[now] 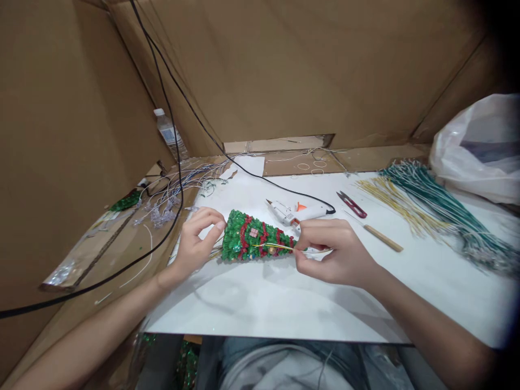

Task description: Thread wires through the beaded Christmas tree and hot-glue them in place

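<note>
A small green tinsel tree (233, 238) with red garland bands lies on its side on the white board, its wide base to the left and its tip to the right. At the base is my left hand (199, 238), thumb and forefinger curled close together beside thin wires; what they pinch is too small to tell. Over the tip, my right hand (329, 249) pinches thin yellow and white wires (276, 246) that run across the tree's front.
Behind the tree lies a white glue gun (284, 212) with a black cord. Red snips (352, 205), a wooden-handled tool (384, 238) and green wire bundles (430, 189) are to the right. A water bottle (168, 132) and tangled wires (162, 208) stand left.
</note>
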The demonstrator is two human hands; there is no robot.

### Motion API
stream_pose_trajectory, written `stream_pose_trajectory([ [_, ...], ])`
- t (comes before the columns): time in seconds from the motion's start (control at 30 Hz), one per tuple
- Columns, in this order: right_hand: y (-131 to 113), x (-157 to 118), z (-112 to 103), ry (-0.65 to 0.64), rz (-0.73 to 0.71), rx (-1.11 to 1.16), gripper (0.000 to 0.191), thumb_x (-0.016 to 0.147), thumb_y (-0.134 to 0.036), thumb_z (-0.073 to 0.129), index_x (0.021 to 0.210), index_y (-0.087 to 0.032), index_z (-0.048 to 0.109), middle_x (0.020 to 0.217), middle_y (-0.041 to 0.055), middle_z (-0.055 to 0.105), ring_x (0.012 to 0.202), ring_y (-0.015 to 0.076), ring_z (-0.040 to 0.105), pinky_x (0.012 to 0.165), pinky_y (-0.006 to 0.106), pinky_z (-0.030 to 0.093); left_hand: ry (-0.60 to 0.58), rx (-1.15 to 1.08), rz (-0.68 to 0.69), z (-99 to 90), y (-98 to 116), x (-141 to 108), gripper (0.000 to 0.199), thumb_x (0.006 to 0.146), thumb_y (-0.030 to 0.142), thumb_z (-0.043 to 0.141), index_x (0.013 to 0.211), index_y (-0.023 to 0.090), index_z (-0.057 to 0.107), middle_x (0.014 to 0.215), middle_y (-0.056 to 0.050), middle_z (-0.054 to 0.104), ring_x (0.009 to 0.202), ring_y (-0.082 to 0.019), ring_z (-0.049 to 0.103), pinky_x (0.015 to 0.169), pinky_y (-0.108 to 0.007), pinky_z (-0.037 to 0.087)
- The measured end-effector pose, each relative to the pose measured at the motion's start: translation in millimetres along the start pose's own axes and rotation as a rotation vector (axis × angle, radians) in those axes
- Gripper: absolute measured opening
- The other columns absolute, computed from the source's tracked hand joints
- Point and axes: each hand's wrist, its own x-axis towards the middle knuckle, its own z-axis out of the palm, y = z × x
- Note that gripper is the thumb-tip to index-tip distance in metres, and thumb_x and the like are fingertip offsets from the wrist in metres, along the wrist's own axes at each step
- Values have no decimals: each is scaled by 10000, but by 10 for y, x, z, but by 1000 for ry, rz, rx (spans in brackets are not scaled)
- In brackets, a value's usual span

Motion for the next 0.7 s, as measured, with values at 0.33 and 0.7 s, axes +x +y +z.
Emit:
stream_pose_trajectory([
  [0.33,-49,-36,29,-1,-43,-43,157,658,-55,513,577,-188,492,520,-43,400,497,77,315,482,232,243,-8,-2,3,4,2,3,224,871,238,519,665,183,588,723,-38,607,735,-172,557,706,-337,437],
  [0.7,-98,-74,88,-6,-156,-163,139,781,-80,542,698,-190,554,558,-24,471,515,87,377,485,242,272,-18,-13,7,5,-17,4,219,867,231,524,663,180,586,725,-33,603,733,-172,556,713,-327,433],
])
